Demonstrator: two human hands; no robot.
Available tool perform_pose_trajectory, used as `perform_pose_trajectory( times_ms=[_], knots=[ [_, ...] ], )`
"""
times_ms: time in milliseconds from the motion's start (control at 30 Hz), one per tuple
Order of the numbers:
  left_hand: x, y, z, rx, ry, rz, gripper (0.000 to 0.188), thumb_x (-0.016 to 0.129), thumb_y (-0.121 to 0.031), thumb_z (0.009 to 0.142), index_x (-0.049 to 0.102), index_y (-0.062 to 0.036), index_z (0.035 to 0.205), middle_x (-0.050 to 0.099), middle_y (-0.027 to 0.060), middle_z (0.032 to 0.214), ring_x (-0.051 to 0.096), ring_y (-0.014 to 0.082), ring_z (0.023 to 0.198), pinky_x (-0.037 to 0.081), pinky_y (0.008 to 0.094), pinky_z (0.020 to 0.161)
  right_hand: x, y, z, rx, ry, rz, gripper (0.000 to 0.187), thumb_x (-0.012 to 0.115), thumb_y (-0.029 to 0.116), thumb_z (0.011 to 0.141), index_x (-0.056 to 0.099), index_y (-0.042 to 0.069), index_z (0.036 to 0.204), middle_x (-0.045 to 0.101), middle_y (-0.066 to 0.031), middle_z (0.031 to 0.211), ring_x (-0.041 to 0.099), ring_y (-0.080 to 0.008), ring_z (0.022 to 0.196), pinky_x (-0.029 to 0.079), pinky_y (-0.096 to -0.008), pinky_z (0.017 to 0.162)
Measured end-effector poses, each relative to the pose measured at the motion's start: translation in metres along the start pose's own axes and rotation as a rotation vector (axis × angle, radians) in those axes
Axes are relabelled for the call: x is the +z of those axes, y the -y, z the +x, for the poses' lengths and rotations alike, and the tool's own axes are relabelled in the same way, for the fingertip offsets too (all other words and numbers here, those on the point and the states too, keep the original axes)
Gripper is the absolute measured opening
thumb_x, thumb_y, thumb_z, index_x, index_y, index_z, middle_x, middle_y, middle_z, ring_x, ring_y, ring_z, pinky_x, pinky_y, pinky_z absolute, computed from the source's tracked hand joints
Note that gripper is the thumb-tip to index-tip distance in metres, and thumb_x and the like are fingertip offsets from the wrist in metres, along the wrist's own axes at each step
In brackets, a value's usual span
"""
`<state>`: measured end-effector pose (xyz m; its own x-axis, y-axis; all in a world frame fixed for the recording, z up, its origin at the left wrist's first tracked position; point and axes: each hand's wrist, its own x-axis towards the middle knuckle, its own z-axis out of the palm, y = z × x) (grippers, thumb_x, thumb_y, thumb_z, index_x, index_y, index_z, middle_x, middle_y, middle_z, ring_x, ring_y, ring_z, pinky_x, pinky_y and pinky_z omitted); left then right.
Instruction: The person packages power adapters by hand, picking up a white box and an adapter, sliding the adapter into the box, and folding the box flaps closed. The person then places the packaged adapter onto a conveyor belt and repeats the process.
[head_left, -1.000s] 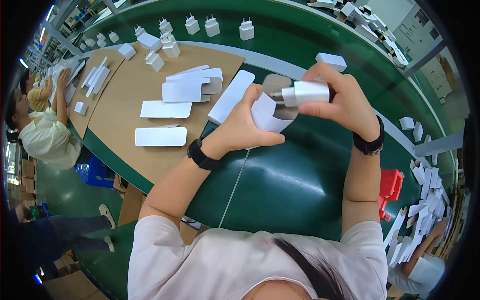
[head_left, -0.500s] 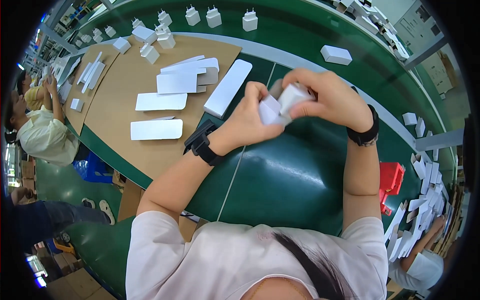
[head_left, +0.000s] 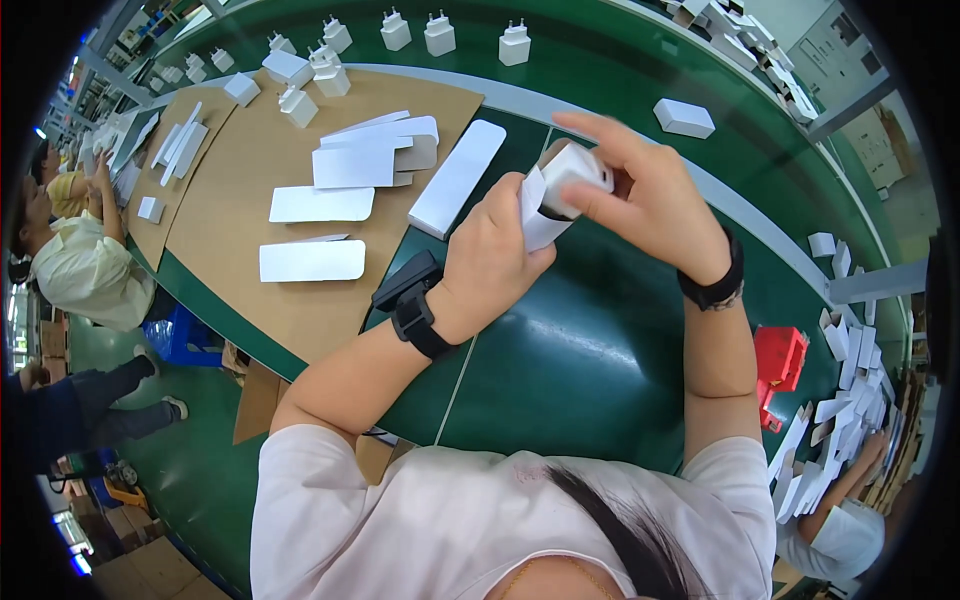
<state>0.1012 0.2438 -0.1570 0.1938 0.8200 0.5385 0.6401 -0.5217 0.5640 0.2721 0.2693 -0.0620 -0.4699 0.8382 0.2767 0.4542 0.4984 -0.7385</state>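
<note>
My left hand (head_left: pixel 487 258) is closed round a small white carton (head_left: pixel 541 226), its upper end open with a flap standing up. A white charger plug (head_left: pixel 578 180) sits at the carton's mouth, partly inside or against it; how deep I cannot tell. My right hand (head_left: pixel 655 200) has its thumb on the charger and the forefinger stretched out above it. Both hands are over the green table (head_left: pixel 560 350). Left of them lies a long white box (head_left: pixel 457 180), partly on a brown cardboard sheet (head_left: pixel 215 240) with several white folded cartons (head_left: pixel 320 204).
Beyond the table runs a green conveyor belt (head_left: pixel 590 55) carrying several charger plugs (head_left: pixel 440 35) and a white box (head_left: pixel 684 118). A red tool (head_left: pixel 779 358) lies by my right forearm. White cartons (head_left: pixel 850 430) are heaped at far right. Other people (head_left: pixel 85 260) work at the left.
My hands have turned, bringing the charger and carton's open end into clearer view. The chargers and box on the belt have shifted slightly right. A person at the left has moved their legs.
</note>
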Motion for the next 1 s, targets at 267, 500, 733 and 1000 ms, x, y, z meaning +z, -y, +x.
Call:
perform_pose_trajectory(
  times_ms=[267,500,733,1000],
  knots=[
    [-0.011,-0.008,0.008,-0.108,0.049,-0.143,0.068,0.07,-0.011,0.064,0.032,0.0039,0.119,0.055,0.0251,0.095,0.059,0.0403,0.083,0.049,0.0425,0.069,0.015,-0.028,0.006,0.053,-0.014,0.203,0.025,0.071,0.012,0.078,0.055,0.0,0.092,0.062,-0.0076,0.098,0.055,-0.0111,0.082,0.048,-0.0228,0.068],
    [-0.02,0.0,0.016,-0.117,-0.143,-0.406,0.073,0.071,-0.014,0.068,0.025,-0.0015,0.124,0.054,0.0264,0.1,0.059,0.0416,0.085,0.049,0.0426,0.071,0.028,-0.017,0.008,-0.103,-0.272,0.315,0.038,0.065,0.018,0.084,0.053,0.002,0.116,0.055,-0.007,0.118,0.05,-0.0136,0.099,0.044,-0.0267,0.081],
    [-0.028,-0.005,0.016,-0.182,-0.017,-0.415,0.063,0.073,-0.021,0.071,0.027,-0.0061,0.112,0.051,0.0227,0.096,0.058,0.0371,0.079,0.049,0.0405,0.068,0.072,-0.029,-0.004,-0.068,-0.129,0.674,0.029,0.052,0.024,0.093,0.053,0.003,0.113,0.056,-0.0056,0.11,0.052,-0.0116,0.098,0.041,-0.0248,0.084],
    [-0.02,0.002,0.013,-0.087,-0.078,-0.397,0.068,0.072,-0.015,0.068,0.023,-0.0063,0.115,0.052,0.0232,0.091,0.059,0.0392,0.077,0.049,0.0421,0.066,0.062,-0.024,-0.002,-0.325,-0.221,0.468,0.032,0.058,0.014,0.089,0.052,0.002,0.118,0.056,-0.0148,0.115,0.053,-0.0229,0.108,0.043,-0.0327,0.091]
  ],
)
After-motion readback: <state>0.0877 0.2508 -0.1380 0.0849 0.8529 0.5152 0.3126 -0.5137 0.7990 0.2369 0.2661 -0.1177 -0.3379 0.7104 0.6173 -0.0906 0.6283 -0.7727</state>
